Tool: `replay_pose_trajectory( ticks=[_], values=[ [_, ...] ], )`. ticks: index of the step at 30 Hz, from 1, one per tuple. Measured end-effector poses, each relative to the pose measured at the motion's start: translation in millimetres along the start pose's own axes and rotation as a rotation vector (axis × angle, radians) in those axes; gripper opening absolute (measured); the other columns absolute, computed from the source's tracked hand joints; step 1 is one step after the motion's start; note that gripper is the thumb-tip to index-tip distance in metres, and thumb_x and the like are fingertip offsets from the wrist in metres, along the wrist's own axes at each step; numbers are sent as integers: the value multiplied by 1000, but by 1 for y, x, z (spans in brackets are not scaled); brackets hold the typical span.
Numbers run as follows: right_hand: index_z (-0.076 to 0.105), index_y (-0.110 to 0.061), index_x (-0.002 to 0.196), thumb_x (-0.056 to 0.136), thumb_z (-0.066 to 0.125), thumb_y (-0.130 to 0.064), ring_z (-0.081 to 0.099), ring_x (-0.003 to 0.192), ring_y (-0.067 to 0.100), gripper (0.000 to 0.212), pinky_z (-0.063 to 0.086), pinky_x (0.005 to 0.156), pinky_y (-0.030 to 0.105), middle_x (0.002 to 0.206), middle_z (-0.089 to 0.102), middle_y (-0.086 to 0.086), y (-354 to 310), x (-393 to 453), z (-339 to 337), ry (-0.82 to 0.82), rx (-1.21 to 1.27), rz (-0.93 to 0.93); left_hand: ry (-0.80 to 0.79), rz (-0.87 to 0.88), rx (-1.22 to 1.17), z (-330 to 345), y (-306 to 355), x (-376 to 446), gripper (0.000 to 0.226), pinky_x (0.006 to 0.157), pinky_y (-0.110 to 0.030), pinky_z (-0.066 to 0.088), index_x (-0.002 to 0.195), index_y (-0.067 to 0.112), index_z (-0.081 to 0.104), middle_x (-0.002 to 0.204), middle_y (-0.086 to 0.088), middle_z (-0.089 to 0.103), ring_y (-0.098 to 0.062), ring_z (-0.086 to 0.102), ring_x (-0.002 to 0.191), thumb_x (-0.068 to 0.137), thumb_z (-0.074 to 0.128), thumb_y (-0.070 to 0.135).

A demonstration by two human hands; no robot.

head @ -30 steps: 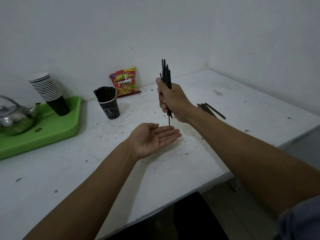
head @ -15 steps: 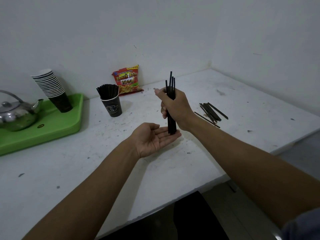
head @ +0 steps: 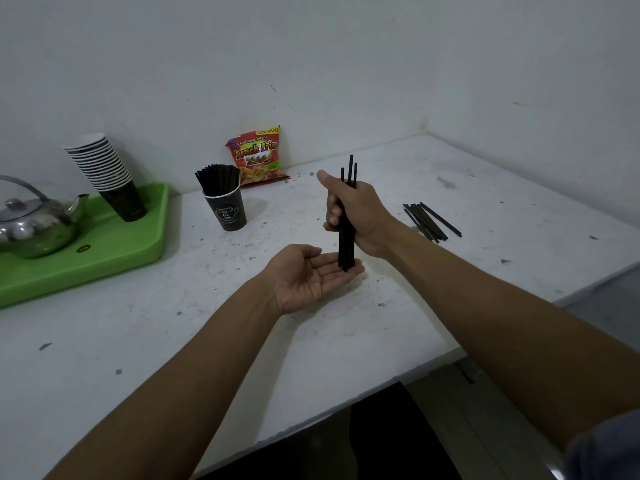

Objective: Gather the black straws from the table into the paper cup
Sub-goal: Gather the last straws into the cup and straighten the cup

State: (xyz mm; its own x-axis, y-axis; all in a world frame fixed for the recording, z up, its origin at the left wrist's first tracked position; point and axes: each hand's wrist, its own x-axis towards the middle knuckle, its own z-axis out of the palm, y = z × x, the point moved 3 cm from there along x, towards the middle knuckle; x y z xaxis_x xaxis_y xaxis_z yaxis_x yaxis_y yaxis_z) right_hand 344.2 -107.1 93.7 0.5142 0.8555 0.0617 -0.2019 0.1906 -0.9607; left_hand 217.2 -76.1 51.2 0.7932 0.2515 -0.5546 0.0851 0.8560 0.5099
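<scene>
While the right hand (head: 360, 216) grips an upright bundle of thin black plastic straws (head: 347, 237), fingers curled round its middle and thumb lifted at the top, the bundle's lower ends rest on the upturned fingers of the left hand (head: 311, 277), which lies flat and relaxed, palm up, holding nothing. Three tips stand unevenly above the fist. My judgement: the bundle is being squared on the palm before it goes to the cup.

Head view, the only one supplied. Beyond and to the left of the grip, well apart from it, stands the dark printed paper cup (head: 225, 211), already holding a dense fan of black straws; that share of the work is done. To the right of the grip, near the wrist, a loose heap of black straws (head: 427, 221) lies on the white speckled table (head: 194, 327); that share is outstanding, as is the handful now held.

Further left of the cup sit a green plastic tray (head: 104, 258), a stack of paper cups (head: 107, 174) and a steel kettle (head: 34, 226). A red snack packet (head: 258, 157) leans against the wall behind the cup.

Assessment: roughly past halfway.
</scene>
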Motion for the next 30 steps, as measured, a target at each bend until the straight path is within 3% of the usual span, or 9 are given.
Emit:
replay_pose_trajectory(
  ticks=[7, 13, 17, 20, 22, 25, 30],
  values=[
    [51, -19, 71, 95, 72, -30, 44, 47, 14, 34, 48, 52, 28, 58, 48, 0, -2, 5, -1, -46, -16, -45, -7, 0, -13, 0, 1, 1, 51, 86, -57, 54, 135, -20, 46, 129, -41, 58, -50, 60, 117, 108, 27, 18],
    [43, -20, 66, 94, 73, -31, 29, 42, 14, 42, 29, 40, 24, 50, 33, -2, -2, 6, -1, 46, -39, -124, -1, -8, -7, -1, 1, 4, 51, 90, -58, 53, 130, -22, 49, 127, -40, 60, -48, 59, 121, 108, 27, 19],
    [59, -8, 88, 93, 74, -29, 52, 47, 18, 26, 51, 52, 30, 56, 54, 4, 1, 5, 0, 51, -64, -140, -1, -11, 4, -2, 0, 6, 51, 89, -57, 54, 131, -20, 50, 127, -40, 60, -48, 59, 121, 108, 27, 19],
    [61, -10, 76, 93, 74, -28, 54, 48, 17, 28, 55, 55, 31, 56, 56, 4, -1, 3, 0, 70, -41, -145, 5, -6, -3, -3, 1, 7, 51, 88, -55, 55, 131, -20, 50, 128, -39, 60, -48, 59, 122, 108, 27, 19],
    [47, -18, 61, 95, 72, -28, 36, 41, 14, 43, 39, 42, 25, 49, 40, -1, -4, 3, 1, 109, -26, -162, 17, -5, -7, -5, 2, 8, 51, 97, -51, 54, 131, -20, 50, 129, -39, 60, -48, 58, 123, 108, 27, 19],
    [32, -22, 56, 100, 65, -25, 21, 39, 14, 55, 22, 40, 22, 46, 27, -4, -10, 5, 4, 126, -10, -218, 37, -3, -7, -7, 3, 11, 51, 108, -50, 47, 135, -19, 48, 131, -38, 59, -48, 57, 126, 108, 28, 20],
    [45, -14, 61, 100, 65, -22, 32, 39, 14, 45, 30, 42, 24, 48, 38, 0, -14, 7, 5, 99, -78, -265, 43, 3, 1, -11, 6, 13, 51, 104, -51, 50, 136, -18, 48, 131, -37, 59, -48, 57, 126, 108, 28, 19]
  ],
)
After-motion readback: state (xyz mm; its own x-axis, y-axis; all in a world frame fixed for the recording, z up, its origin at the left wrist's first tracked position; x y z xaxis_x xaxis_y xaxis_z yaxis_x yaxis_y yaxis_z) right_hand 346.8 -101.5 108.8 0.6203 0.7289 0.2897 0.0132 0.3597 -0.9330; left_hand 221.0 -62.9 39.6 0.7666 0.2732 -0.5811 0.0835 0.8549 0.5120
